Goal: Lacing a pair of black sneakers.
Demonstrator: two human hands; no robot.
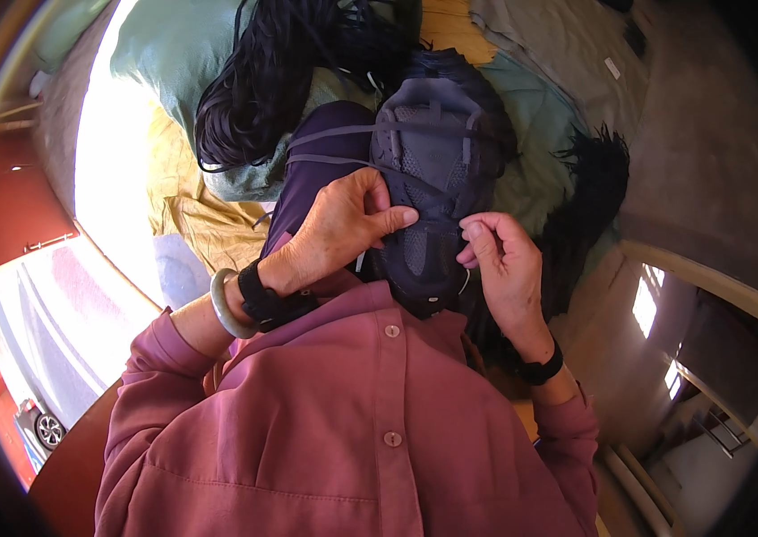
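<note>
A dark grey shoe upper [417, 251] with mesh panels lies over my lap, its toe towards me. Loose grey laces [329, 134] run from its eyelets out to the left. My left hand [343, 219] is closed at the upper's left edge, thumb on top and the other fingers curled, partly hidden. At the right edge, my right hand [504, 259] pinches thumb and forefinger together; whatever is between them is too small to make out. A thin pale strand shows just below those fingertips.
A thick bundle of black laces [249, 116] rests on green cloth [159, 54] at the far left. More black strands [589, 192] hang at the right. Yellowish cloth [186, 219] lies left of my leg. A doorway opens at left, with a parked car [46, 430] outside.
</note>
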